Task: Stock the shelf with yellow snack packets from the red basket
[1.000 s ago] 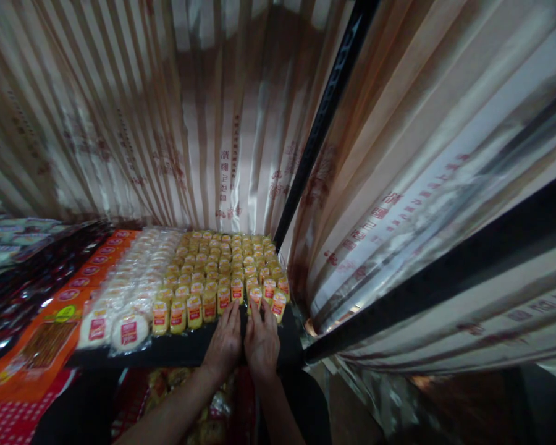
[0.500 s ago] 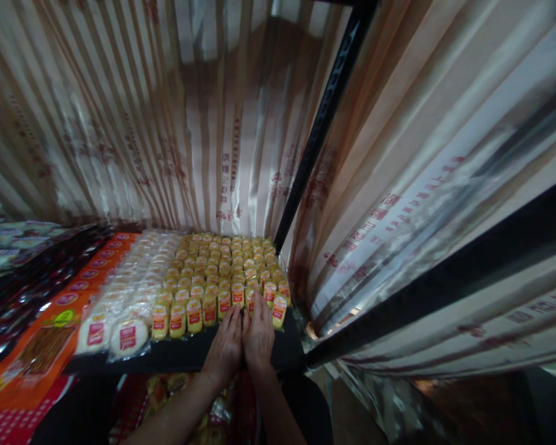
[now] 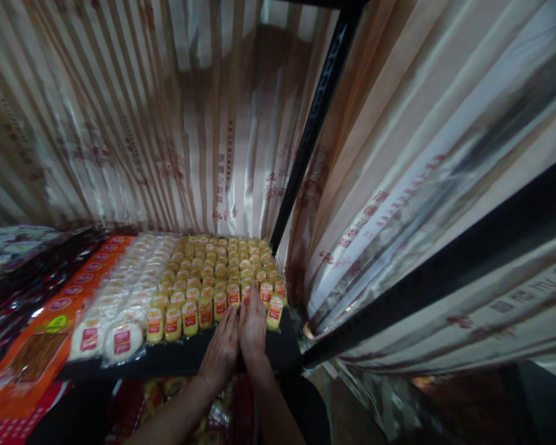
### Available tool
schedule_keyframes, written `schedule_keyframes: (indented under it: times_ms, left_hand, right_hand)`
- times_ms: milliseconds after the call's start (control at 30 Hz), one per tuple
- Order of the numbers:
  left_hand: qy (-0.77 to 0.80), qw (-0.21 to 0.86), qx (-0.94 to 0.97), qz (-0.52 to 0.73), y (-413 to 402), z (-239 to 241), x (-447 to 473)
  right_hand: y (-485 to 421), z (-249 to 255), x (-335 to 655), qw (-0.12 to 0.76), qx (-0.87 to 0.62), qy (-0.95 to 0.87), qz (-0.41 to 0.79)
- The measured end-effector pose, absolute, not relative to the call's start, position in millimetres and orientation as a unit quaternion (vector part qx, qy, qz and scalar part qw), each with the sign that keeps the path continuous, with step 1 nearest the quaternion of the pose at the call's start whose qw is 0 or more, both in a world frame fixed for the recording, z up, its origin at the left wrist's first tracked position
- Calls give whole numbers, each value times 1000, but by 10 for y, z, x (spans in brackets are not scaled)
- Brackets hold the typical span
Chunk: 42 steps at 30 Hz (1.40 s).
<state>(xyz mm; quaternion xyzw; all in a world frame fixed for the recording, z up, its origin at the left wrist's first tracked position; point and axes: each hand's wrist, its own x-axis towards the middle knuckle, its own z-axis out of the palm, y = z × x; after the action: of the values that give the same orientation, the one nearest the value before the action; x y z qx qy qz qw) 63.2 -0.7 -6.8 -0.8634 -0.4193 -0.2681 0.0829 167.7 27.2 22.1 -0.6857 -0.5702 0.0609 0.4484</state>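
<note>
My left hand and my right hand lie side by side, fingers stretched flat, at the front of a black shelf. Their fingertips touch the front row of small yellow packets with red labels, which fill the shelf's right part in several rows. My right fingers press on the packets near the right end of the front row. Nothing is gripped in either hand.
Round white packets with red labels lie left of the yellow ones, then orange packets and dark ones. A striped shiny curtain hangs behind and to the right. A black upright post stands at the shelf's back right corner.
Both hands have slid a little forward onto the front row of yellow packets, and the view has shifted slightly left and down.
</note>
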Motion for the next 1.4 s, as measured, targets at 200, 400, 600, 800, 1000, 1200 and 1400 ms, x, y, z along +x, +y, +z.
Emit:
schedule_keyframes:
  times_ms: [200, 400, 600, 800, 1000, 1200, 1400]
  left_hand:
    - [-411, 40, -863, -290, -8, -128, 609]
    - [-389, 48, -877, -277, -14, -89, 598]
    - [-343, 62, -898, -270, 11, 100, 624]
    - [-314, 109, -901, -277, 41, 161, 706]
    - [-370, 114, -890, -239, 30, 73, 725]
    - [-367, 85, -893, -247, 26, 77, 703]
    - [-382, 54, -896, -221, 8, 109, 728]
  right_hand:
    - [278, 251, 1673, 468, -680, -559, 81]
    - [308, 334, 1706, 469, -678, -559, 88]
    - [312, 384, 1691, 456, -699, -543, 94]
    - [319, 427, 1707, 455, -685, -557, 114]
    - [311, 337, 1693, 436, -691, -573, 61]
    - [257, 348, 1662, 433, -677, -595, -10]
    - [-68, 477, 1908, 446, -733, -505, -96]
